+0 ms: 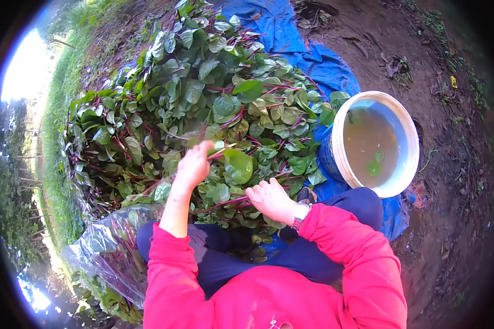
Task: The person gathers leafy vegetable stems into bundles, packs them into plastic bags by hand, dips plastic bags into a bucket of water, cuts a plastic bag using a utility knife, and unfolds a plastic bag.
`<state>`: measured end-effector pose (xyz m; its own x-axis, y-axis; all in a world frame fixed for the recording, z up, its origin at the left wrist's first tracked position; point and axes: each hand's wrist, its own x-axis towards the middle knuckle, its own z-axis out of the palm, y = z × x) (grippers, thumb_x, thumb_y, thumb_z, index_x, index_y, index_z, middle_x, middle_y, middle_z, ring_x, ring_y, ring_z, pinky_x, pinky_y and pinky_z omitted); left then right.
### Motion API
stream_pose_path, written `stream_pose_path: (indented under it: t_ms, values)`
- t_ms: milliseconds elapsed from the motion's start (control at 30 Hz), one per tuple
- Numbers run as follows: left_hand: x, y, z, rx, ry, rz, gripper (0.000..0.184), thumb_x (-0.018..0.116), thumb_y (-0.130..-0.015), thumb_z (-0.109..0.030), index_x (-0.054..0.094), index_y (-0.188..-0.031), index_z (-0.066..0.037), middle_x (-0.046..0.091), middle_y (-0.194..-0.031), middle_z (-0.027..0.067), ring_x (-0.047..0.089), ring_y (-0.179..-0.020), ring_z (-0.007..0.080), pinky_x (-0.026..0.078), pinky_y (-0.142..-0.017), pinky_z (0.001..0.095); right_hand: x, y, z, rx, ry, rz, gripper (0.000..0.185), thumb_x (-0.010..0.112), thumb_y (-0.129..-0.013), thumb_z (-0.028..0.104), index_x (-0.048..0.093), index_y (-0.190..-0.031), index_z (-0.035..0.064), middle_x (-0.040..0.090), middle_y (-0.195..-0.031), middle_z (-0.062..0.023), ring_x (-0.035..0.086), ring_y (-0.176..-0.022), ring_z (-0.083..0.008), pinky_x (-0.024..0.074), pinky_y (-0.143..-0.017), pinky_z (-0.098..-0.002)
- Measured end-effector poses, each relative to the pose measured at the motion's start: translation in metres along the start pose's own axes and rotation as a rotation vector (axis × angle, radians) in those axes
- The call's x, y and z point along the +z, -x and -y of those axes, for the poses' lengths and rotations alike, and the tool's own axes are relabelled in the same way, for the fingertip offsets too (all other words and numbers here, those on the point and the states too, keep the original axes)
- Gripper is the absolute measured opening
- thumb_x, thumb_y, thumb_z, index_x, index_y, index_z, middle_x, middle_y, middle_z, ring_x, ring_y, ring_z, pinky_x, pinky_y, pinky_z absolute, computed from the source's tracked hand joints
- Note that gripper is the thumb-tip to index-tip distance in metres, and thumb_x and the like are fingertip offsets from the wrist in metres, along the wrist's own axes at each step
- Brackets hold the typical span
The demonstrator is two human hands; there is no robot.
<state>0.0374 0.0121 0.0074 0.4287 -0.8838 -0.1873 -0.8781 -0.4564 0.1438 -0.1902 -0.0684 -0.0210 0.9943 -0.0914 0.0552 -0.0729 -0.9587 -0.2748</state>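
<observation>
A large heap of leafy greens (195, 90), with purple-red stems and broad leaves that look like Malabar spinach, lies in front of me. Over its near side, my left hand (194, 166) is closed around a leafy stem, with one bright green leaf (238, 166) sticking out to the right. Lower and to the right, my right hand (271, 202) has its fingers curled round a bunch of purple stems (230, 203) that runs leftward. The fingertips of both hands are partly hidden, and the area by my left hand is slightly blurred.
A white-rimmed blue bucket (339, 143) of murky water with a few floating leaves stands at the right. Blue tarp (326, 66) shows under the heap. Clear plastic (107, 241) wraps more greens near my left knee. Bare soil (450, 181) and grass (63, 137) lie around.
</observation>
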Motion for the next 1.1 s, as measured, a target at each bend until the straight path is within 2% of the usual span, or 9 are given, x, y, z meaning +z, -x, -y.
stream_pose_path:
  t_ms: [100,333,433,600,667,733,833,933,1100]
  values:
    - [0.018,0.001,0.006,-0.019,0.124,0.195,0.034,0.055,-0.071,-0.003,0.049,-0.102,-0.014,0.053,-0.084,0.0113,0.054,-0.082,0.0304,0.046,-0.069,0.0420,-0.001,0.000,-0.001,0.001,0.006,-0.009,0.008,0.054,-0.071,0.015,0.051,-0.077,0.0105,0.054,-0.065,-0.0014,0.054,-0.067,-0.0174,0.0390,-0.058,-0.0341]
    - [0.024,0.009,-0.030,0.016,0.088,-0.158,0.022,0.052,-0.073,-0.003,0.048,-0.095,-0.009,0.049,-0.091,0.0121,0.050,-0.087,0.0309,0.046,-0.071,0.0412,-0.013,-0.004,-0.001,0.006,0.020,-0.016,0.009,0.052,-0.073,0.015,0.051,-0.081,0.0098,0.052,-0.072,-0.0012,0.050,-0.078,-0.0172,0.0377,-0.063,-0.0324]
    - [0.032,0.020,-0.046,0.002,0.181,0.064,0.027,0.050,-0.073,-0.003,0.046,-0.100,-0.008,0.056,-0.093,0.0135,0.052,-0.089,0.0321,0.046,-0.072,0.0434,-0.016,-0.007,-0.004,0.019,-0.003,0.033,0.014,0.053,-0.072,0.016,0.052,-0.083,0.0082,0.053,-0.082,-0.0039,0.049,-0.088,-0.0181,0.0394,-0.071,-0.0352]
    - [0.031,0.035,-0.058,0.221,0.317,-0.032,0.031,0.053,-0.069,-0.002,0.048,-0.100,-0.006,0.055,-0.094,0.0154,0.051,-0.092,0.0332,0.043,-0.080,0.0404,-0.031,-0.012,-0.011,-0.119,0.108,-0.313,0.020,0.051,-0.074,0.016,0.057,-0.091,0.0074,0.050,-0.097,-0.0087,0.045,-0.102,-0.0245,0.0364,-0.082,-0.0426]
    - [0.020,0.035,-0.057,0.269,0.378,0.131,0.028,0.054,-0.069,-0.003,0.051,-0.097,-0.004,0.054,-0.094,0.0151,0.051,-0.092,0.0327,0.043,-0.078,0.0396,-0.021,-0.012,-0.011,-0.105,0.121,-0.295,0.020,0.052,-0.074,0.016,0.056,-0.093,0.0088,0.052,-0.094,-0.0084,0.050,-0.093,-0.0252,0.0400,-0.075,-0.0418]
    - [0.013,0.033,-0.052,0.307,0.396,0.133,0.025,0.056,-0.070,-0.004,0.054,-0.095,-0.003,0.055,-0.093,0.0143,0.053,-0.090,0.0305,0.044,-0.077,0.0372,-0.015,-0.007,-0.007,0.041,-0.002,0.083,0.021,0.053,-0.074,0.016,0.051,-0.095,0.0092,0.052,-0.087,-0.0078,0.053,-0.085,-0.0241,0.0408,-0.071,-0.0407]
    - [0.001,0.021,-0.042,0.169,0.792,0.429,0.024,0.059,-0.072,-0.008,0.057,-0.096,-0.004,0.058,-0.088,0.0119,0.057,-0.084,0.0257,0.045,-0.078,0.0346,-0.011,-0.005,-0.005,0.030,0.011,0.020,0.021,0.051,-0.077,0.016,0.050,-0.096,0.0080,0.051,-0.079,-0.0061,0.054,-0.074,-0.0210,0.0405,-0.061,-0.0370]
    - [0.028,-0.016,-0.021,0.244,0.451,-0.167,0.035,0.052,-0.070,0.002,0.058,-0.103,-0.009,0.054,-0.101,0.0116,0.053,-0.093,0.0274,0.046,-0.078,0.0371,-0.011,-0.006,-0.002,0.053,-0.021,0.094,0.023,0.051,-0.077,0.015,0.049,-0.098,0.0060,0.052,-0.079,-0.0057,0.054,-0.074,-0.0199,0.0407,-0.063,-0.0364]
    - [0.055,-0.058,-0.020,0.123,-0.013,0.008,0.047,0.050,-0.073,-0.001,0.057,-0.111,-0.028,0.044,-0.121,0.0083,0.047,-0.107,0.0283,0.044,-0.085,0.0390,-0.009,-0.004,-0.004,0.024,0.046,0.092,0.024,0.052,-0.074,0.013,0.051,-0.097,0.0051,0.055,-0.081,-0.0055,0.055,-0.074,-0.0197,0.0402,-0.065,-0.0357]
